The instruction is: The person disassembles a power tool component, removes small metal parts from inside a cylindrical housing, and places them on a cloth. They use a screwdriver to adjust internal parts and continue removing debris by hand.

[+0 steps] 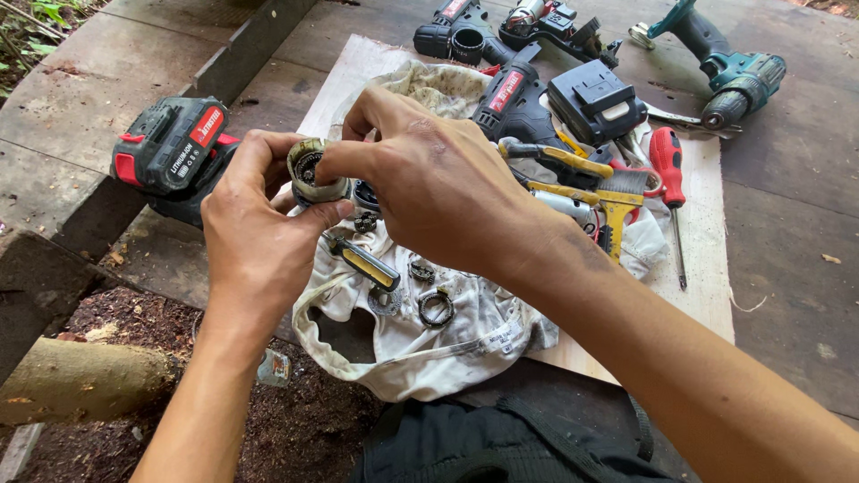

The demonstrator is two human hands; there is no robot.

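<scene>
We pinch a greasy cylindrical gearbox [313,170] between left hand [255,228] and right hand [438,183] over a stained white rag [465,326] on a plywood board [698,295]; weathered planks [787,241] and soil [295,429] surround.

Small greasy cylindrical gear housing [315,172] (open end toward camera), above the stained white cloth [420,344].

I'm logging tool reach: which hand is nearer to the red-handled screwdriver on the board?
The right hand. It is at the small grey cylindrical part, with the red-handled screwdriver off to its right; the left hand is farther left, gripping that part.
</scene>
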